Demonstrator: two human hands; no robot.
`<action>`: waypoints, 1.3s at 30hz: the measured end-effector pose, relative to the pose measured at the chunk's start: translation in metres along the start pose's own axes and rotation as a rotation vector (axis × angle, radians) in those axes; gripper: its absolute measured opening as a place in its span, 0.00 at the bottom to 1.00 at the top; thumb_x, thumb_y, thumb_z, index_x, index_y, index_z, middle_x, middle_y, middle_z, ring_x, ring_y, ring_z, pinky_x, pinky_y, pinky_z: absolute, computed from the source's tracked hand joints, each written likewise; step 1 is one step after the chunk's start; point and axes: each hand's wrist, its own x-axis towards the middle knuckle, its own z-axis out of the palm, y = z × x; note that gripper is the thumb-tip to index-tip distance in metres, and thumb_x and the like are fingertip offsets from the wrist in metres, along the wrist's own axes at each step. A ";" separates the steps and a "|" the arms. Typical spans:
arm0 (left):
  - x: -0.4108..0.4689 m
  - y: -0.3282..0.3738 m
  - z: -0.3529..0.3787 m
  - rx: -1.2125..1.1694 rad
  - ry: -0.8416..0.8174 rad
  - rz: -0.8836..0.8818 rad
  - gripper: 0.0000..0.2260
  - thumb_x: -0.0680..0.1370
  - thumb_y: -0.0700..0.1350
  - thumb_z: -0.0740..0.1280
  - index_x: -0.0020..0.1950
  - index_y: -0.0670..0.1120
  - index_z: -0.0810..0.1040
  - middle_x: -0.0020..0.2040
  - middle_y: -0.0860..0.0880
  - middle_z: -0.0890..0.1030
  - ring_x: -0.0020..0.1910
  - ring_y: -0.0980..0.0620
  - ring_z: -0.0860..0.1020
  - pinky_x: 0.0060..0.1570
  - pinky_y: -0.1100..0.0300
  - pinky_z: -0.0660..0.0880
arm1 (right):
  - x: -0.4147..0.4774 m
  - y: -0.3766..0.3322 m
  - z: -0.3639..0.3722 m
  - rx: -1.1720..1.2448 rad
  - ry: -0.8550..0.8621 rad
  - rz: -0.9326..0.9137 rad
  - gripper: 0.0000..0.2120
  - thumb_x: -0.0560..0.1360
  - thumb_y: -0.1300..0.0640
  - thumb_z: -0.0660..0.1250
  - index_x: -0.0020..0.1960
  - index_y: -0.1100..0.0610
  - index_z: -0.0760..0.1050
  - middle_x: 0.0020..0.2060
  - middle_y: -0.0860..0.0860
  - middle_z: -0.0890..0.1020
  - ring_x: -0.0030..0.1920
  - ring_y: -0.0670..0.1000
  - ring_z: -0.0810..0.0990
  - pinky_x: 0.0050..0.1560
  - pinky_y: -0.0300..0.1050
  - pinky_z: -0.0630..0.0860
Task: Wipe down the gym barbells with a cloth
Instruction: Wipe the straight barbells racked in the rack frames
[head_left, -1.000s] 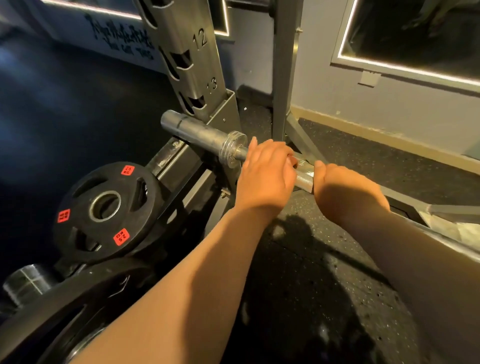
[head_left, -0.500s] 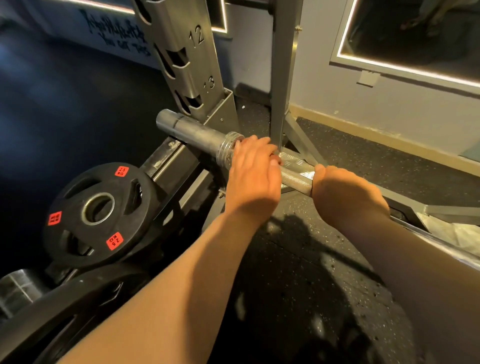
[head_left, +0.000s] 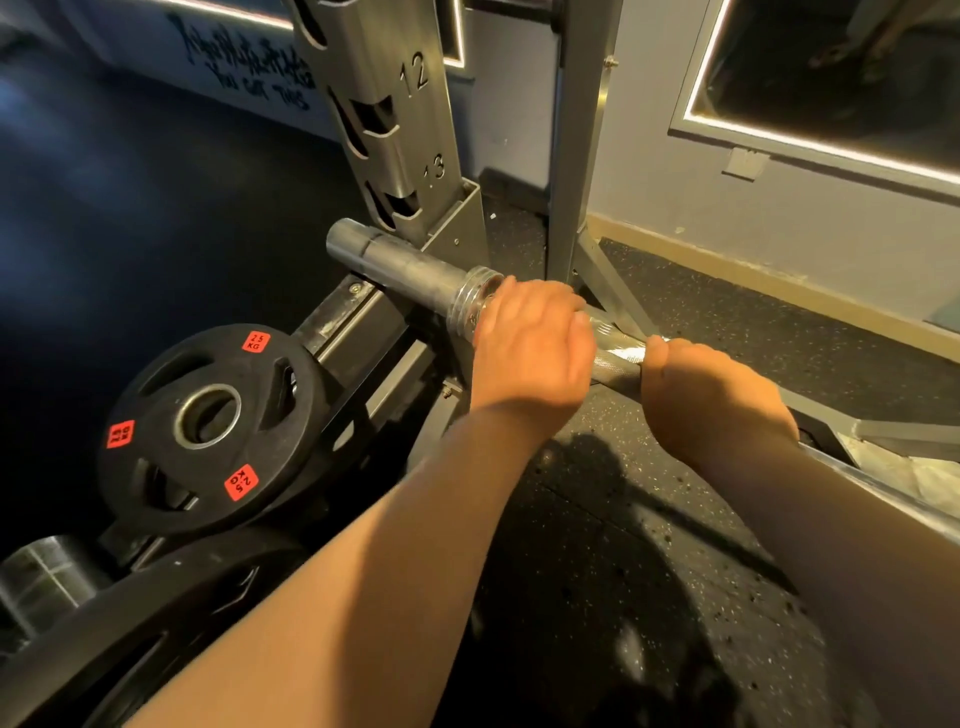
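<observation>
Gripping barbell (head_left: 405, 270) beside 2.5 KG plate (head_left: 208, 493)

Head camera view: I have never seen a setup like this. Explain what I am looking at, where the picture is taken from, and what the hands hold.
There is no machine here. A person wears one camera on the head, and it looks forward and down along both bare forearms. The left hand and the right hand both curl over a steel barbell, side by side. The left one sits right next to the collar of the bar's thick end sleeve. The bar lies low, beside a grey rack upright stamped 12 and 13. To the left is a black weight plate with red 2.5 KG labels. Below is a dark speckled rubber floor. The job is to wipe the bar, but no cloth can be made out. One could be hidden under a palm.
</observation>
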 end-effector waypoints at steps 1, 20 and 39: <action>0.009 0.000 -0.004 0.043 -0.032 0.010 0.20 0.82 0.49 0.50 0.55 0.45 0.81 0.53 0.48 0.81 0.58 0.48 0.76 0.70 0.51 0.64 | 0.000 0.000 -0.001 0.013 -0.001 0.004 0.13 0.86 0.52 0.53 0.65 0.57 0.70 0.54 0.55 0.80 0.43 0.54 0.71 0.43 0.51 0.74; -0.028 -0.020 0.016 -0.245 0.151 -0.121 0.18 0.85 0.38 0.55 0.75 0.43 0.70 0.77 0.48 0.67 0.80 0.52 0.58 0.80 0.59 0.50 | -0.003 -0.002 0.002 -0.002 0.066 0.005 0.14 0.86 0.57 0.50 0.66 0.57 0.69 0.54 0.55 0.80 0.50 0.58 0.81 0.46 0.53 0.78; -0.061 0.005 0.058 -0.301 0.266 -0.065 0.25 0.84 0.38 0.57 0.79 0.31 0.53 0.81 0.36 0.51 0.82 0.40 0.46 0.80 0.45 0.51 | 0.001 -0.002 0.007 0.060 0.080 0.099 0.18 0.86 0.50 0.45 0.59 0.54 0.72 0.38 0.49 0.69 0.35 0.53 0.70 0.35 0.47 0.67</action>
